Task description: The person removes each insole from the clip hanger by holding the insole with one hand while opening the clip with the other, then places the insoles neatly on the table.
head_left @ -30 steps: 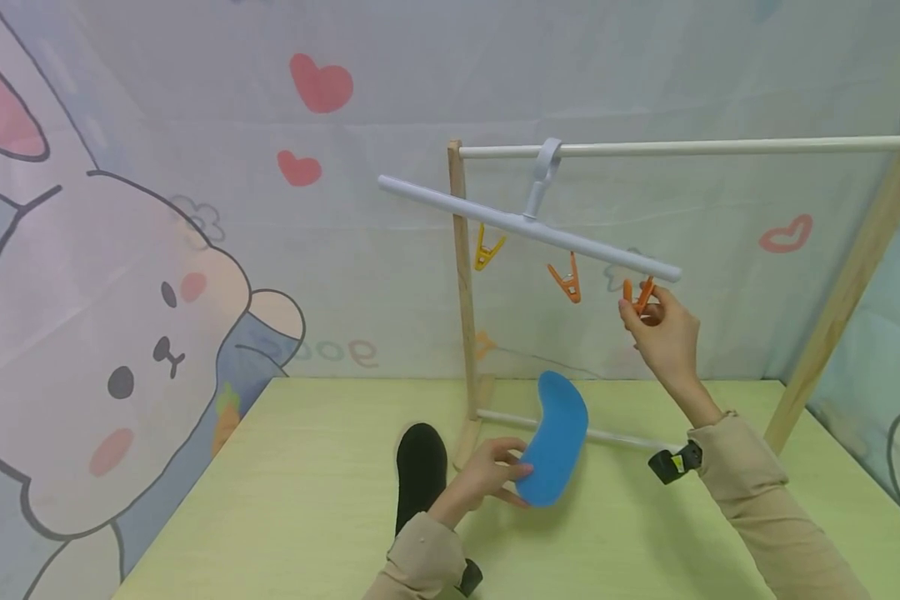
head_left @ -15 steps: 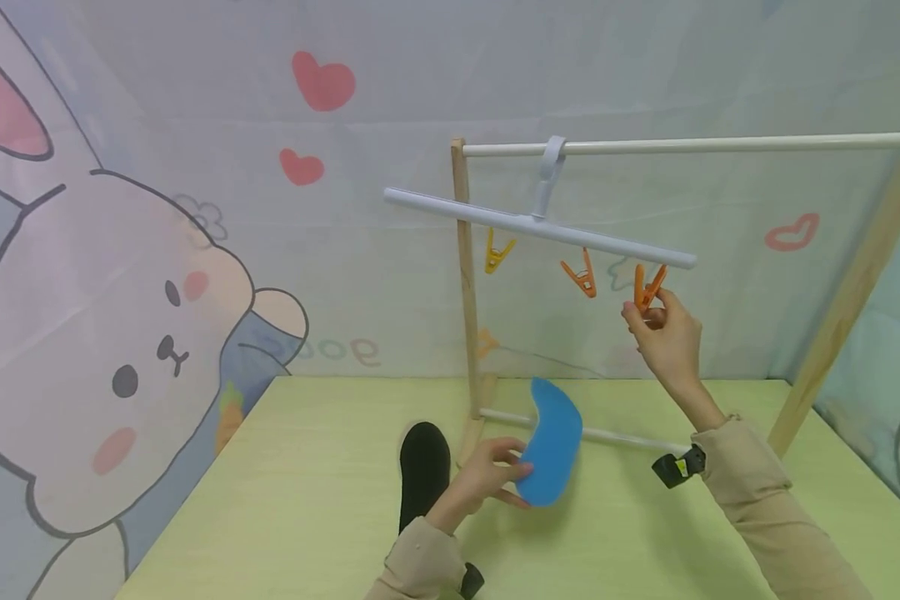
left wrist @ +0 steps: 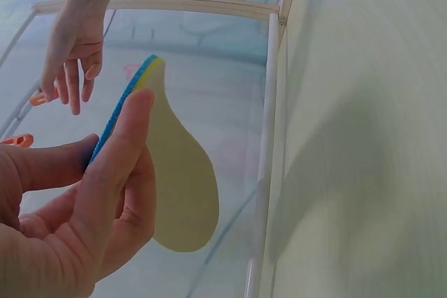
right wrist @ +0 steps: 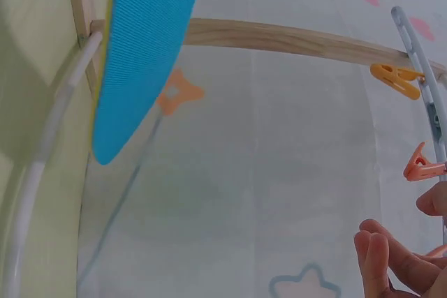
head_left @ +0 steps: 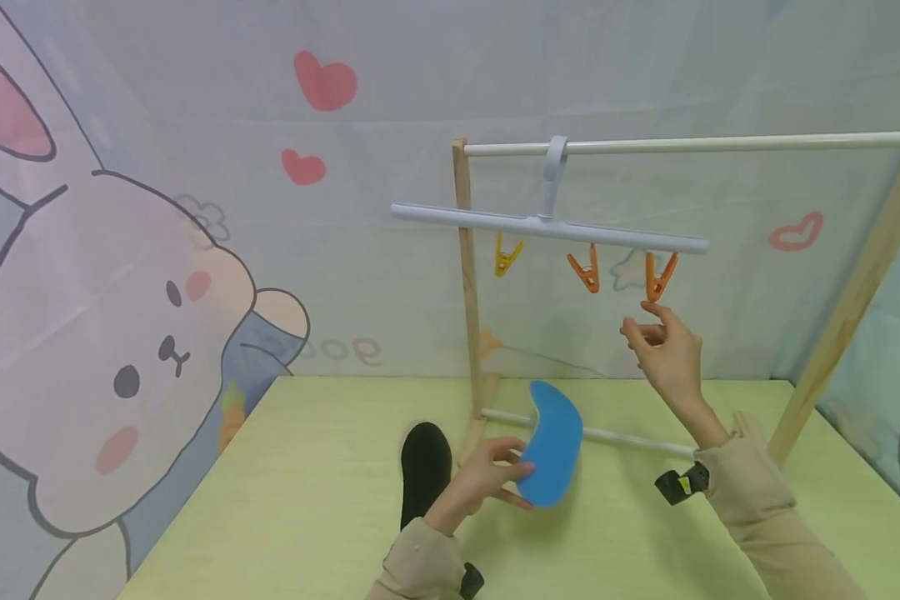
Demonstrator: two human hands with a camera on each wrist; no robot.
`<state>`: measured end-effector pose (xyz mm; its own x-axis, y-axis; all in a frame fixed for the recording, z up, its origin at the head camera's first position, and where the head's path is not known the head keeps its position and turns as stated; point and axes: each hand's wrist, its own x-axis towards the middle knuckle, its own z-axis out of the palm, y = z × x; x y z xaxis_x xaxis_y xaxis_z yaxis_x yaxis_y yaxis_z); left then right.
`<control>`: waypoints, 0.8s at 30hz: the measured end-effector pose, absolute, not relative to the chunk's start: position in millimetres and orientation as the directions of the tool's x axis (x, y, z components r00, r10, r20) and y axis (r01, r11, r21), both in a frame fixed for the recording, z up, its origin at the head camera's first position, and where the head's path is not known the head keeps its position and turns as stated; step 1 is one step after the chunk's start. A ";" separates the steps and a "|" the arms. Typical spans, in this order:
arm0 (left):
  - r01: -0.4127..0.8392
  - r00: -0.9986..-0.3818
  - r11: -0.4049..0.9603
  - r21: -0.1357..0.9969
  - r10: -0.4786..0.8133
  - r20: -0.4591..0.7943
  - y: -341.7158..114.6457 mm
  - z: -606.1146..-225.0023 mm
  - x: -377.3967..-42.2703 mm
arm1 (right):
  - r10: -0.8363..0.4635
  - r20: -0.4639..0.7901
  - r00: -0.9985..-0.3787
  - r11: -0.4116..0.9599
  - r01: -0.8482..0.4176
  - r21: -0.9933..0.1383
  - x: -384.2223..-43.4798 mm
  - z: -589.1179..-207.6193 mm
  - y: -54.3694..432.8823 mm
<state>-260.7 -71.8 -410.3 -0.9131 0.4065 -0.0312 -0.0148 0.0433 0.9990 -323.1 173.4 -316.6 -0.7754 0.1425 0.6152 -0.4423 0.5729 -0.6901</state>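
My left hand (head_left: 487, 471) pinches the lower end of a blue insole (head_left: 555, 442) between thumb and fingers, holding it tilted above the table. The insole's pale yellow underside (left wrist: 185, 186) shows in the left wrist view. My right hand (head_left: 671, 350) is just under the right orange clip (head_left: 658, 283), thumb and fingers apart. Its index fingertip is at the clip's lower end; whether they touch I cannot tell. That clip, another orange clip (head_left: 588, 273) and a yellow clip (head_left: 504, 260) hang from a pale grey hanger (head_left: 480, 220), which tilts slightly down to the right.
The hanger hooks over the white top rod (head_left: 735, 144) of a rack with wooden posts (head_left: 467, 308). A white lower bar (head_left: 630, 440) runs behind the blue insole. Left of my left hand, a black insole (head_left: 424, 467) lies on the pale green table (head_left: 315, 467).
The right hand has let go of the right orange clip. The hanger's right end has risen and its left end dropped, so it is closer to level. The left hand has barely moved.
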 end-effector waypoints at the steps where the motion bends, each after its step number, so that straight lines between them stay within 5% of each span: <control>1: -0.018 -0.913 0.042 0.999 0.407 -0.033 -72.3 -409.0 -260.1 | 0.141 0.613 -0.777 0.571 -0.442 -0.692 -322.1 -318.0 173.1; 24: -0.025 -0.922 0.061 0.998 0.383 -0.046 -89.6 -390.5 -252.0 | -0.021 0.584 -0.811 0.549 -0.498 -0.672 -293.5 -347.2 165.0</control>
